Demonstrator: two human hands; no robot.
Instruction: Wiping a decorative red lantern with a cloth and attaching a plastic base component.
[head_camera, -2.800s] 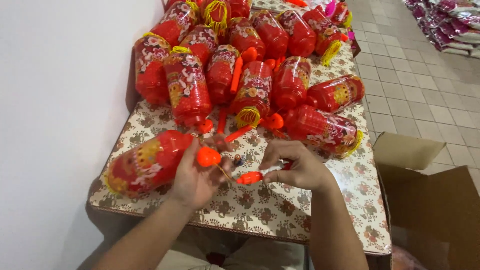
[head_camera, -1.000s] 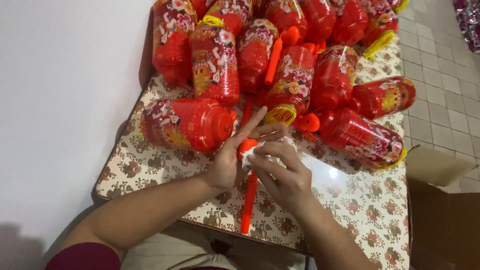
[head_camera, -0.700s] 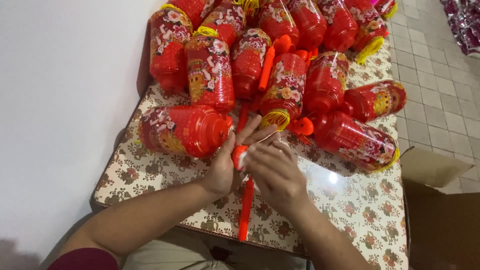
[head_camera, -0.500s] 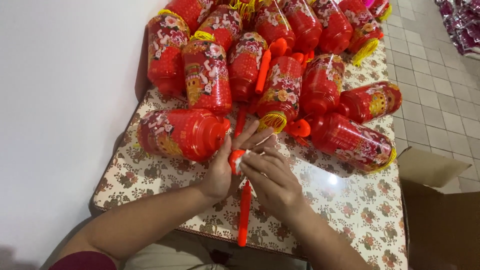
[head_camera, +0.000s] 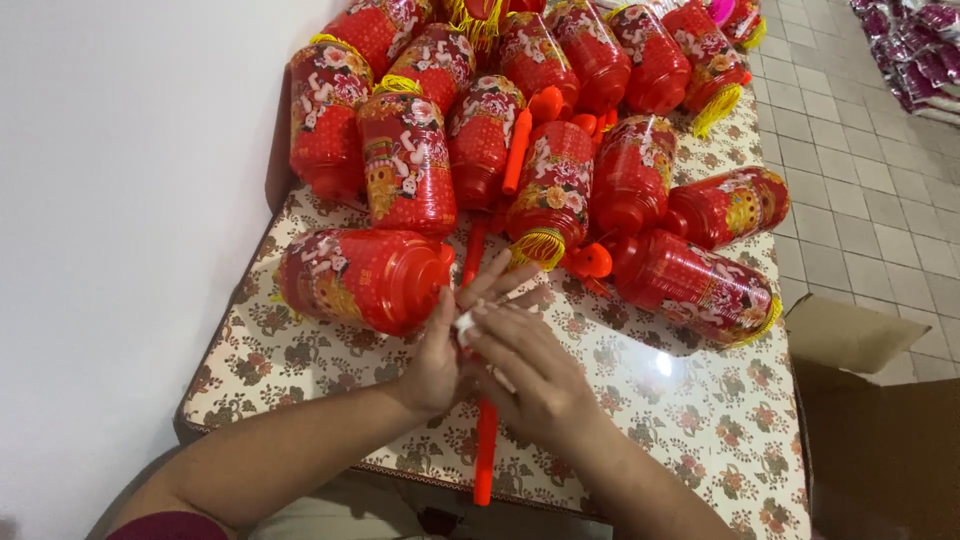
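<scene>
Left hand (head_camera: 432, 362): centre of the frame, fingers spread upward, grip closed on a small white piece (head_camera: 465, 322) and the top of the orange stick (head_camera: 486, 455).
Right hand (head_camera: 535, 372): just right of the left hand, touching it; grip pinched together on the same white piece.
Orange stick: long axis near vertical in the frame, running from the hands down to the near edge of the counter (head_camera: 700, 430), lower end pointing at the person.
Nearest lantern (head_camera: 362, 278): red cylinder lying on its side, long axis left to right, touching the left hand's fingertips.
Open room: bare patterned cloth at lower right of the counter; wall close along the left edge.
Lantern pile (head_camera: 560, 120): red printed cylinders with yellow fringes, filling the upper centre.
Cardboard box (head_camera: 880, 420): brown, open, lower right, beside the counter.
</scene>
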